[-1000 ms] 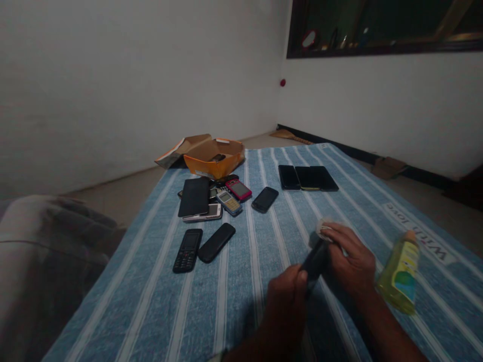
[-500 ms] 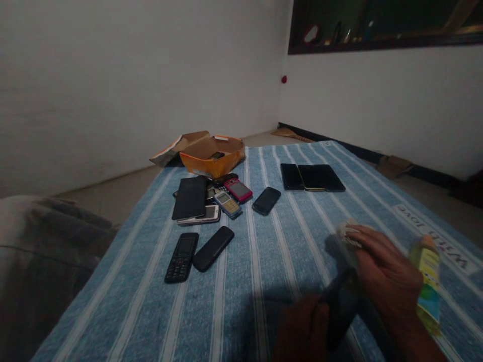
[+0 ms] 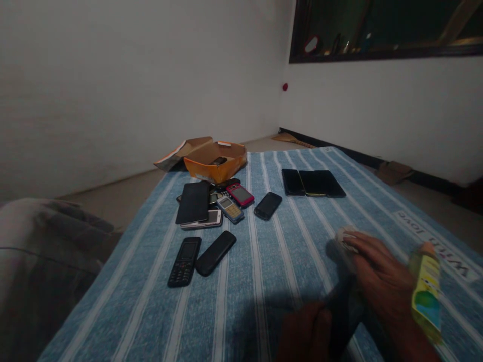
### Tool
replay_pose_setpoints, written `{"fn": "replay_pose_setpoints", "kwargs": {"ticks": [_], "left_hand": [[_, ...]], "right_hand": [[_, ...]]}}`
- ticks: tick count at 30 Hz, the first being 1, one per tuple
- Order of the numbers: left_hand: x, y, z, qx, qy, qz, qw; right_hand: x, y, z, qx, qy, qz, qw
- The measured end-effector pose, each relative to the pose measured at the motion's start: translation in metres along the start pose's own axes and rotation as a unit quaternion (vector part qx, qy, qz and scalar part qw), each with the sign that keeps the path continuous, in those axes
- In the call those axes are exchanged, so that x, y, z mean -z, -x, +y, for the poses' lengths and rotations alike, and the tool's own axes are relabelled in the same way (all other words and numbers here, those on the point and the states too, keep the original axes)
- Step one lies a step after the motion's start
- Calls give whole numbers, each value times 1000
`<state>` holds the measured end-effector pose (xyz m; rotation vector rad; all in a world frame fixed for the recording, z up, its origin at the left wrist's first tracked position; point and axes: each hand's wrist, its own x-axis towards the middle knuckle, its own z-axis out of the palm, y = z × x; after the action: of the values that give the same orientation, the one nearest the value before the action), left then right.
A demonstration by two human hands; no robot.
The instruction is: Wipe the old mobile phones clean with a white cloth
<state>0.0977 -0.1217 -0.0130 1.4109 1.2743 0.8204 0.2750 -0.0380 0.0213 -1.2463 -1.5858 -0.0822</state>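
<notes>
At the lower edge, my left hand [image 3: 307, 329] is closed on the near side of a black phone [image 3: 341, 317], dim and blurred in shadow. Above and to the right, my right hand [image 3: 381, 276] has its fingers bent over a crumpled white cloth [image 3: 347, 239]. Beside the right wrist lies a bottle of yellow liquid [image 3: 426, 294] with a yellow, green and blue label. Further left are a black keypad phone [image 3: 184, 262] and a plain black phone [image 3: 216, 253], side by side.
Several phones, including a pink-red one [image 3: 240, 195] and a blue keypad one [image 3: 230, 209], lie near an open orange box [image 3: 215, 168]. A single dark phone [image 3: 267, 205] and a row of black phones [image 3: 313, 183] rest on the striped cloth [image 3: 260, 281].
The view has tilted slightly, so everything sits a little lower. My right hand, with the white cloth, has shifted slightly left relative to the bottle. My left hand keeps hold of the phone.
</notes>
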Motion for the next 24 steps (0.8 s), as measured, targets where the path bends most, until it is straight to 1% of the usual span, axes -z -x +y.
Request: {"fn": "replay_pose_setpoints", "kwargs": {"ticks": [2,4,7,10,13,16,21,24], "left_hand": [[1,-3,4,8,23,-11,1000],[5,-8,11,7,46,-8,999],[14,-17,24,-6,83,21,996],[28,-29,31,-13,116,60,991],[43,-41,30,-28,125,96,987],[53,-50,24,-34,129,125,983],[54,-55,17,-23,149,98,984],[55,-55,18,-48,119,95,987]], "right_hand": [[-1,1,1,-2,-5,-3,1000],[-4,3,2,2,-3,-11,1000],[-9,7,2,25,-9,-29,999],[-15,10,0,61,-31,-42,997],[-20,12,-6,85,-38,-48,995],[-26,12,-8,100,-37,-48,993],[-38,11,-12,144,-38,-64,987],[-44,8,-25,183,-30,-88,979]]}}
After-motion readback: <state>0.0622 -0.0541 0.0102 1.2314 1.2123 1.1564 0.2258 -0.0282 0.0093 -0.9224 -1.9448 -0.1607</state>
